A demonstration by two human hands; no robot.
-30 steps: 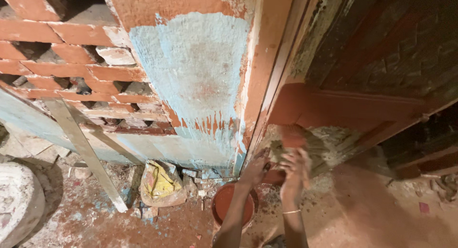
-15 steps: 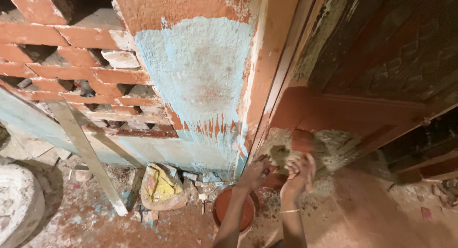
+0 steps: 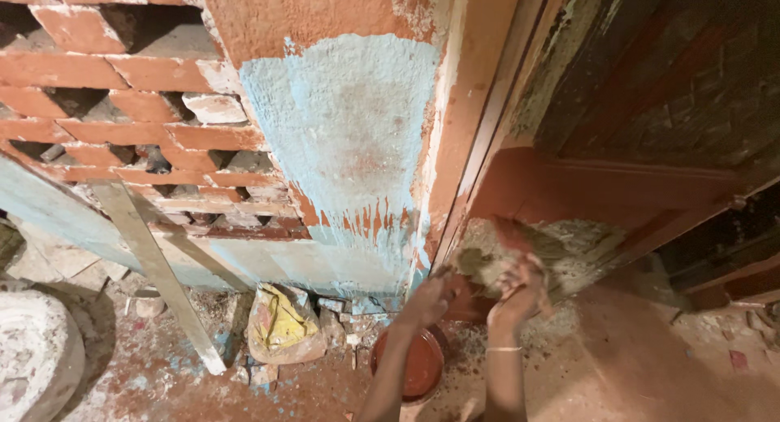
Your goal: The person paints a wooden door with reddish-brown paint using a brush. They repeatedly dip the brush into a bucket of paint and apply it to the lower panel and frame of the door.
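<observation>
My left hand [image 3: 429, 298] is raised beside the foot of the orange door frame [image 3: 479, 146], its fingers closed on a lump of wet grey mortar [image 3: 470, 264]. My right hand [image 3: 520, 294], a thin bangle on its wrist, presses flat with spread fingers against a rough patch of grey mortar [image 3: 569, 247] on the low orange wall. A round red bowl [image 3: 416, 365] sits on the floor just below both forearms.
A pale blue plastered pillar [image 3: 349, 138] stands left of the frame, with an openwork red brick wall [image 3: 122, 129] beside it. A wooden batten [image 3: 158, 272] leans there. A yellow crumpled bag [image 3: 280, 324] and rubble lie at the base. A white rounded object [image 3: 36, 357] lies at bottom left.
Both hands have risen from just above the red bowl to the mortar patch on the wall. The view has shifted slightly downwards.
</observation>
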